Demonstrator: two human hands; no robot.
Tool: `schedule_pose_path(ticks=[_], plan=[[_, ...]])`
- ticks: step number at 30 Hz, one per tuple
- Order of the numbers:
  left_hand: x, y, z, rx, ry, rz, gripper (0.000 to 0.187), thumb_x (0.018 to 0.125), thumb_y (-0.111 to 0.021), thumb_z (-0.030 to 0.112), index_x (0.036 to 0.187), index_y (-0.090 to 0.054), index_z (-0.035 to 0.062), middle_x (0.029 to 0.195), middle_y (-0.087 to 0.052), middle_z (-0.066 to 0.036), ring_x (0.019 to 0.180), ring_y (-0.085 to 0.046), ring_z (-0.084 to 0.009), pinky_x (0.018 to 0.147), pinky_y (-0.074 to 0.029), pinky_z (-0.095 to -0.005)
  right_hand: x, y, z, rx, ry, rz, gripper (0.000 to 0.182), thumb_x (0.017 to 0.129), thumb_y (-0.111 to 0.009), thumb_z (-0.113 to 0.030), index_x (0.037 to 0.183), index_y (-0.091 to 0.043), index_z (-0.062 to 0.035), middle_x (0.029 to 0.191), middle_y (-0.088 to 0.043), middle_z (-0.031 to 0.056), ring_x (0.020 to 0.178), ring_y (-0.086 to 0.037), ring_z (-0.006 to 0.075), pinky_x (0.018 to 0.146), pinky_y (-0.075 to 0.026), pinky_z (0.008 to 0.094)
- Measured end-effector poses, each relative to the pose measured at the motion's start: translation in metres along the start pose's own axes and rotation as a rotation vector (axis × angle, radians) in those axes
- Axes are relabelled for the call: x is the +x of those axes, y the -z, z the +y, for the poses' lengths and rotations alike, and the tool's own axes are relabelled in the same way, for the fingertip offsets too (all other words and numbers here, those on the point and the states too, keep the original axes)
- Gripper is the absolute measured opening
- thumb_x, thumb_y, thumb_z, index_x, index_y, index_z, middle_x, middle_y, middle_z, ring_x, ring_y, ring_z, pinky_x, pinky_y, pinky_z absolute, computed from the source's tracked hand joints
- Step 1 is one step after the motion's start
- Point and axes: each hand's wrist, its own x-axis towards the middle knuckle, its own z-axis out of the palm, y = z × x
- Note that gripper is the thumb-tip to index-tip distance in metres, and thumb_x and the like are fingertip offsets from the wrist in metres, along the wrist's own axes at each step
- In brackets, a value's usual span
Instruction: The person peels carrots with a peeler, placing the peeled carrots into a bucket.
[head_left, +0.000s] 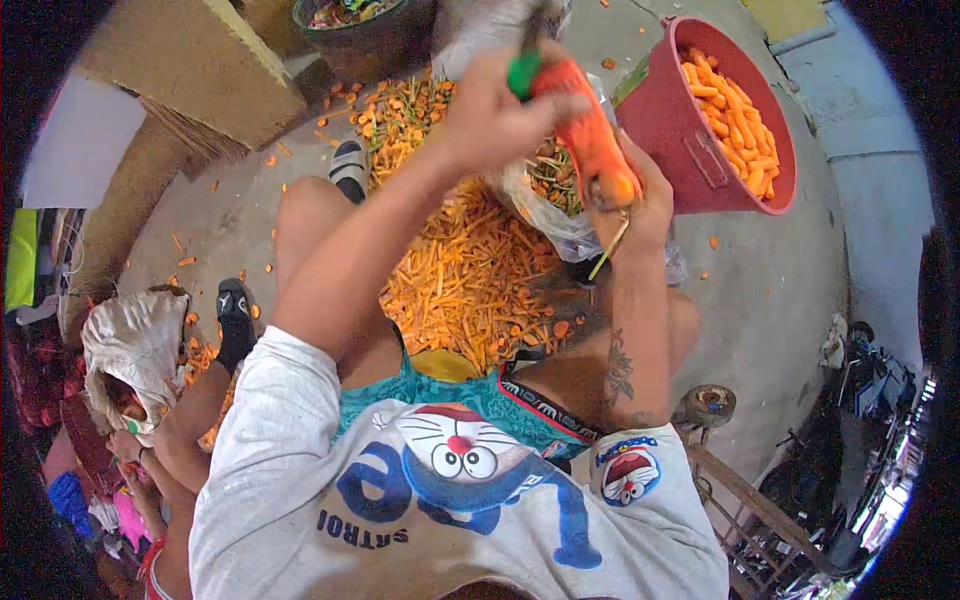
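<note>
My left hand (490,115) is closed around a green-handled knife (523,75), whose dark blade points away and is blurred. Its thumb reaches onto a large orange carrot (585,125). From the other side, my right hand (648,200) grips the carrot near its stem end, where a thin green stalk (612,245) hangs down. Below my hands, a clear plastic bag (560,235) holds green and orange scraps. A broad heap of carrot peelings (470,285) covers the floor between my legs.
A tilted red bucket (685,190) full of peeled carrots (735,125) stands at the right. Cut carrot ends and greens (400,115) lie farther ahead, near a dark tub (365,50). Another person's leg (205,405) and a white sack (130,345) are at the left.
</note>
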Motion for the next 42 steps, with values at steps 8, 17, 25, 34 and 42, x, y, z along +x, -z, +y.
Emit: schedule_pose_path(ticks=[8, 17, 25, 34, 42], plan=[[-0.001, 0.002, -0.009, -0.08, 0.244, 0.212, 0.016, 0.087, -0.079, 0.017, 0.093, -0.072, 0.0046, 0.077, -0.071, 0.001, 0.07, -0.065, -0.0101, 0.065, -0.053, -0.0292, 0.006, 0.003, -0.002, 0.061, -0.056, -0.103, 0.036, 0.103, -0.049, -0.024, 0.124, -0.059, 0.0041, 0.095, -0.065, 0.0075, 0.08, -0.063, 0.0176, 0.068, -0.052, 0.0291], [0.003, 0.015, -0.012, -0.023, 0.251, 0.221, 0.022, 0.083, -0.082, 0.019, 0.093, -0.071, 0.0018, 0.081, -0.071, -0.003, 0.076, -0.066, -0.0113, 0.071, -0.054, -0.032, 0.014, 0.022, 0.001, 0.169, -0.105, -0.472, 0.043, 0.104, -0.046, -0.025, 0.131, -0.055, 0.0072, 0.106, -0.067, 0.0108, 0.088, -0.066, 0.0186, 0.072, -0.054, 0.0302], [0.029, 0.041, -0.001, -0.191, 0.326, 0.324, 0.012, 0.096, -0.066, 0.008, 0.09, -0.061, -0.0009, 0.079, -0.068, -0.005, 0.073, -0.07, -0.0157, 0.061, -0.057, -0.0312, -0.001, 0.011, 0.003, -0.082, -0.037, -0.222, 0.038, 0.103, -0.046, -0.026, 0.125, -0.058, 0.0029, 0.089, -0.062, 0.0062, 0.068, -0.057, 0.0125, 0.054, -0.045, 0.0238], [0.027, 0.038, -0.002, -0.218, 0.341, 0.31, 0.011, 0.092, -0.07, 0.008, 0.087, -0.061, 0.0017, 0.07, -0.061, -0.003, 0.062, -0.061, -0.0102, 0.056, -0.048, -0.0281, 0.002, 0.016, 0.006, -0.046, -0.051, -0.366, 0.034, 0.104, -0.048, -0.026, 0.119, -0.06, 0.0017, 0.083, -0.061, 0.0055, 0.06, -0.052, 0.0095, 0.045, -0.039, 0.0209], [0.03, 0.04, 0.013, -0.024, 0.265, 0.175, 0.012, 0.094, -0.065, 0.003, 0.084, -0.059, 0.0015, 0.071, -0.063, -0.001, 0.063, -0.06, -0.0113, 0.059, -0.048, -0.0306, -0.006, 0.017, 0.0, -0.119, -0.102, -0.392, 0.046, 0.101, -0.049, -0.028, 0.134, -0.056, 0.0036, 0.094, -0.063, 0.0079, 0.063, -0.053, 0.0116, 0.046, -0.037, 0.0246]])
